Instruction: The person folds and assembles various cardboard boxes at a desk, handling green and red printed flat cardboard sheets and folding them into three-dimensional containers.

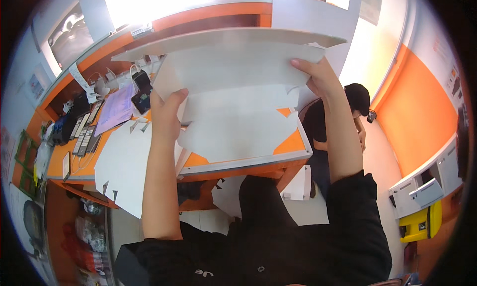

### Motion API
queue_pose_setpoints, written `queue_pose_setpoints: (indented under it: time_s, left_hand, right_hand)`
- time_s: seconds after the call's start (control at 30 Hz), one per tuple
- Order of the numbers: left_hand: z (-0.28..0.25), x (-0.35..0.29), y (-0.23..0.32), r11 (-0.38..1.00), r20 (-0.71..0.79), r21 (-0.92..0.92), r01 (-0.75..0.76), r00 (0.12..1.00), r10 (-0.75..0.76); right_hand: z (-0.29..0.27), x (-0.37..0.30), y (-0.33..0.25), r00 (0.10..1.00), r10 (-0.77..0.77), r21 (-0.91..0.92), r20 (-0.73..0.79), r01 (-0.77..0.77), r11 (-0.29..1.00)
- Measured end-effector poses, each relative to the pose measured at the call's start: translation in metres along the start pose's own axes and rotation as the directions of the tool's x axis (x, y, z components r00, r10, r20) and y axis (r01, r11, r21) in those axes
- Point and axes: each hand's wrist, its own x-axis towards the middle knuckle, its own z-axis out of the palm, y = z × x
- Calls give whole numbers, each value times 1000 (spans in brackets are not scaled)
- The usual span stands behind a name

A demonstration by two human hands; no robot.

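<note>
Raised in front of me is a partly folded white cardboard box [233, 69], its long upper flap standing out at the far side. My left hand [167, 112] grips its left end, with the thumb on the inner face and the other fingers hidden behind. At the right end my right hand [319, 77] holds the wall in the same way, thumb inside. Below the box, a flat white cardboard sheet [243, 137] with cut corners lies on the orange table [293, 147]. Another notched white sheet [121, 161] hangs over the table edge by my left forearm.
Left on the counter are several phones [85, 139], a purple paper [117, 109] and black devices [141, 89] with cables. A person in black [318, 119] sits bent over at the right. Farther right are a white cabinet [427, 184] and a yellow case [422, 224].
</note>
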Motion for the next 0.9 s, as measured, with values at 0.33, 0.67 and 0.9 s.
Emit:
queue_pose_setpoints:
  time_s: [0.33,0.67,0.9]
  left_hand:
    - [-17,3,-17,1000,-89,-2,-30,996,30]
    - [-31,-9,-25,977,-82,-199,75,992,-93]
    - [9,-58,12,961,-97,-213,177,975,-201]
  right_hand:
    - [-6,4,-2,994,98,175,-54,-87,981]
    - [16,-23,-28,967,193,35,-166,-190,981]
    - [47,-36,-28,941,-72,-87,-330,45,995]
